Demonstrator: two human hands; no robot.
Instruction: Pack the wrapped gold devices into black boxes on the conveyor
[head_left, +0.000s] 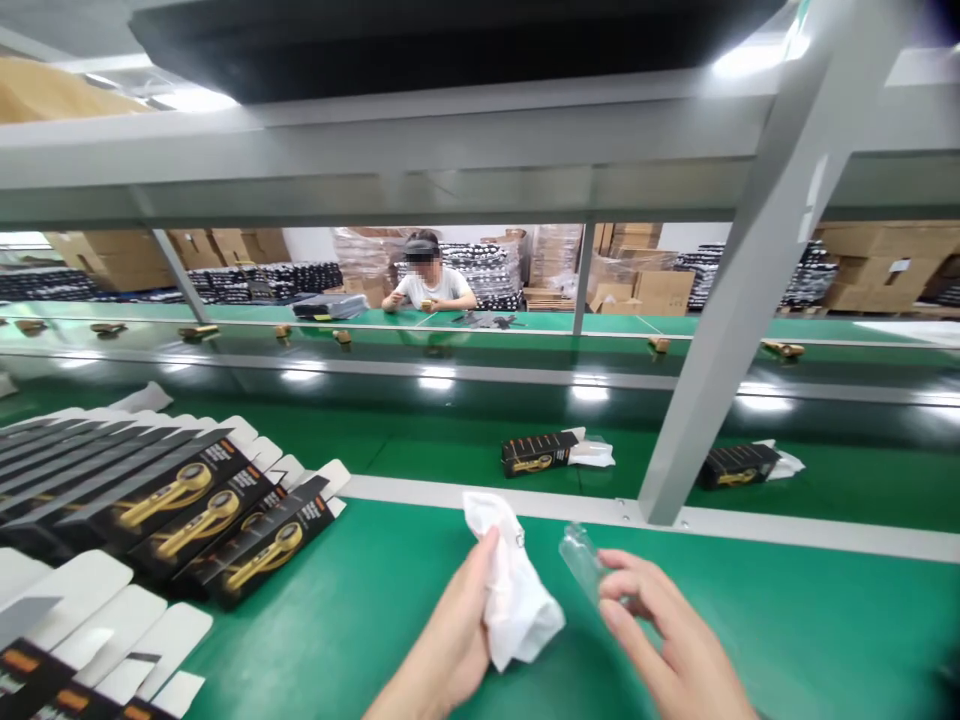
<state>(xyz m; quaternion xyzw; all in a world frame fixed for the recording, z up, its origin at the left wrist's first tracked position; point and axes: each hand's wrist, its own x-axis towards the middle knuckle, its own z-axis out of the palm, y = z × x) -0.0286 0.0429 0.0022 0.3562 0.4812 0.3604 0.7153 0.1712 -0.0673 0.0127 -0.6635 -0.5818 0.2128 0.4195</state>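
While the left hand (459, 635) grips a white pouch (521, 605), the right hand (667, 630) pinches a clear plastic piece (579, 560) beside it. Black boxes (281, 545) lie left of both hands.

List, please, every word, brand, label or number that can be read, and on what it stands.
No text reads with certainty.
Black boxes: orange and white print, too blurred or small.
White bag in the left hand: small dark mark, unclear.
Brown carton: white label, too small.
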